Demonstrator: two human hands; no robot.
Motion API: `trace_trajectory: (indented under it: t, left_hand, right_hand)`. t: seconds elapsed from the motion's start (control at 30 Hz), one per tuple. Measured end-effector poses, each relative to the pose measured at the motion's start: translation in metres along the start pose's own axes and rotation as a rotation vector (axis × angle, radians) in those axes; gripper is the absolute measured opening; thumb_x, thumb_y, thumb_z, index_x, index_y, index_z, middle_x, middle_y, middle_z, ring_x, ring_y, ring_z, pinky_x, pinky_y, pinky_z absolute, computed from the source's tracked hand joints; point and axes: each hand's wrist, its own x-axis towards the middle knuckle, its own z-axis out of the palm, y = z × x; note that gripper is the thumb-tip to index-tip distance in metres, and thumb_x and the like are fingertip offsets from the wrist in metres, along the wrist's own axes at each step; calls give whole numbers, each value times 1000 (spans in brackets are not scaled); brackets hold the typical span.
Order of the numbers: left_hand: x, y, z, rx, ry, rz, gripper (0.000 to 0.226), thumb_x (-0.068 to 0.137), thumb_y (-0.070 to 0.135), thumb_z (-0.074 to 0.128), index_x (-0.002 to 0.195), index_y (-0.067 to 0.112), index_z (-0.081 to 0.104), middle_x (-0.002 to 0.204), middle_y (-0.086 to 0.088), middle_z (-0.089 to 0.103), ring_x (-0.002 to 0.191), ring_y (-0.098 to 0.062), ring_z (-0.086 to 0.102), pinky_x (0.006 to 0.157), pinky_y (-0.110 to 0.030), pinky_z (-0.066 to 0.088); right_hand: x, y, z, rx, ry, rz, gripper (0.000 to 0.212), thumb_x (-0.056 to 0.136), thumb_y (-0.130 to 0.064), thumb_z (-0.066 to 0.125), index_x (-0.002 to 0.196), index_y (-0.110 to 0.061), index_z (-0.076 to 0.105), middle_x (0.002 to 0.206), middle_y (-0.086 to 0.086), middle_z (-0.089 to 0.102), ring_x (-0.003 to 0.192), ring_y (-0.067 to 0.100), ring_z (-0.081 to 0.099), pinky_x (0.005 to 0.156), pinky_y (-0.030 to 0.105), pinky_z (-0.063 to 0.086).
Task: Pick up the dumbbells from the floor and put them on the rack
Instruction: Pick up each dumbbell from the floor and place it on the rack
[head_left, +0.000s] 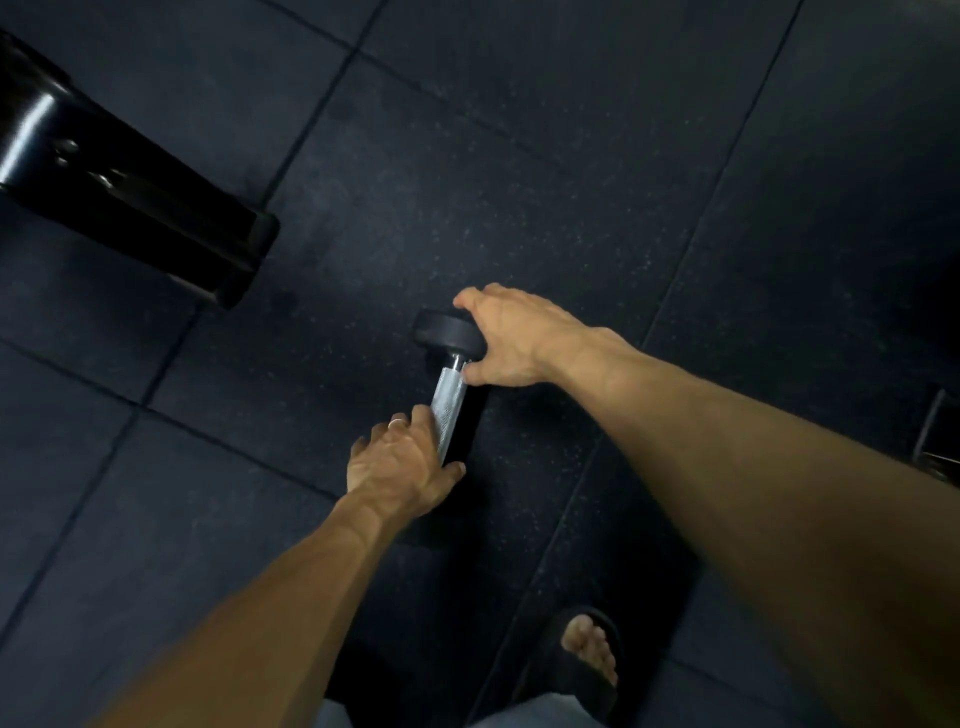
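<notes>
A dumbbell (448, 395) with black round heads and a knurled silver handle lies on the dark rubber floor in the middle of the head view. My left hand (400, 465) grips the near end of the handle, covering the near head. My right hand (506, 338) curls over the far black head (441, 332), thumb near the handle. The rack is out of view.
A black padded bench or machine base (130, 208) slants across the upper left. A metal frame edge (940, 436) shows at the right border. My foot in a black sandal (592, 649) stands below the dumbbell. Dark floor tiles (571, 156) spread all round.
</notes>
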Motion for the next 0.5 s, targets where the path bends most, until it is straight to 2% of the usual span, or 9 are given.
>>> trace_trajectory:
  t: [0.1,0.2,0.3,0.5]
  left_hand:
    - [13,-4,13,-125,-31,-14,52,82,41,70,109,17,32,115,-9,56,107,-30,57,87,-42,48]
    - [19,-4,21,-235,-19,6,52,80,24,73,98,17,24,100,-10,56,100,-34,60,76,-37,46]
    - [21,-3,20,-271,-34,-6,55,79,21,75,100,18,24,103,-15,56,99,-34,58,78,-37,47]
    - [11,3,17,-246,-45,14,53,80,21,72,113,16,31,101,-15,52,96,-33,57,78,-37,47]
  right_hand:
    - [18,4,24,23,19,-12,59,81,-26,76,131,-19,46,111,5,56,101,27,59,81,38,48]
    - [25,11,36,51,87,-20,45,86,-17,71,124,-18,47,104,6,62,94,29,62,80,40,50]
    - [25,16,39,88,125,-33,35,86,-15,69,114,-20,48,98,5,64,88,29,62,77,39,50]
    - [3,22,40,174,143,-7,38,85,-14,67,119,-21,50,101,8,63,95,32,62,83,41,51]
